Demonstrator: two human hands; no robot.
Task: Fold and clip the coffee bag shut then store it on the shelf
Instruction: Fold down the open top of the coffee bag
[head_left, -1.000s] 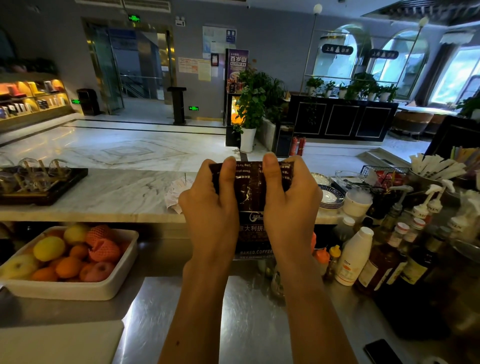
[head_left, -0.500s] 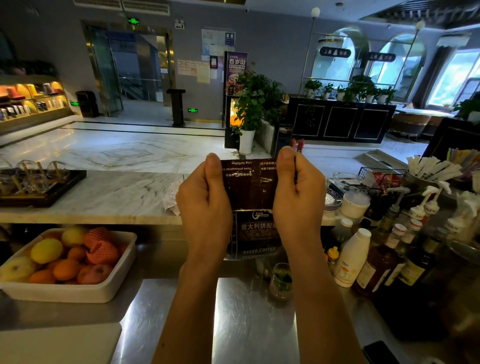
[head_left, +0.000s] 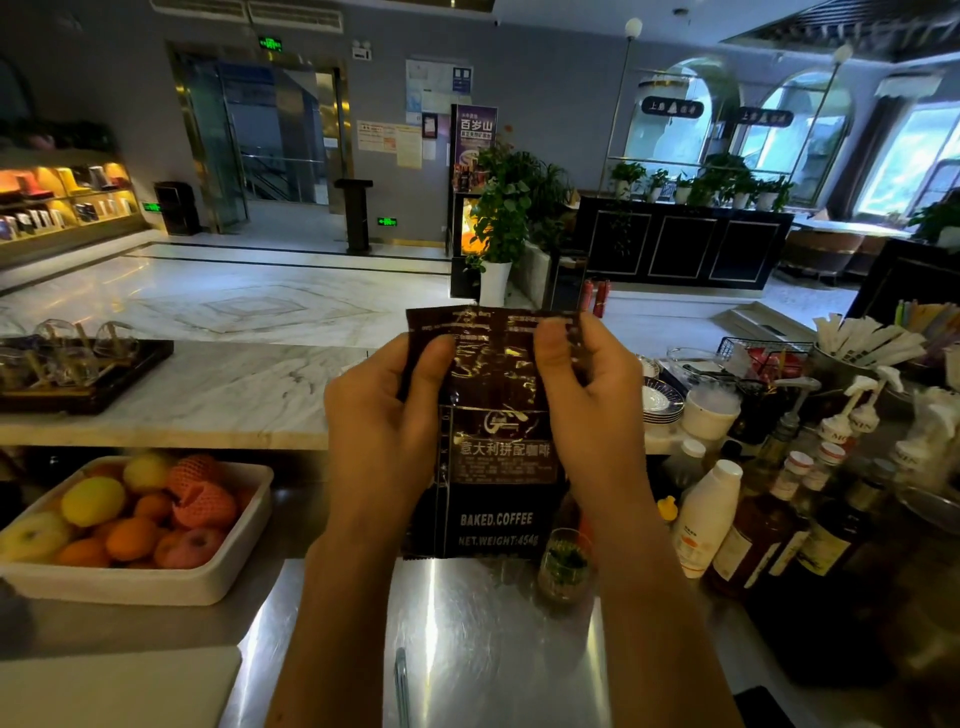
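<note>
A dark brown coffee bag (head_left: 496, 467) with white print reading BAKED.COFFEE stands upright above the steel counter (head_left: 467, 649), its bottom edge near the surface. My left hand (head_left: 384, 431) grips its upper left side, thumb on the front. My right hand (head_left: 587, 415) pinches the upper right corner. The bag's top strip rises flat and crinkled above my fingers. No clip shows in the view.
A white tray of fruit (head_left: 156, 582) sits at the left. Bottles (head_left: 706, 514) and syrup pumps crowd the right side. A small glass (head_left: 563, 566) stands just behind the bag. A marble bar top (head_left: 218, 384) carries a black tray of glasses.
The bag's top, folded down under my thumbs before, now stands unrolled and taller. My hands have spread apart and slid lower on the bag, showing more of its front.
</note>
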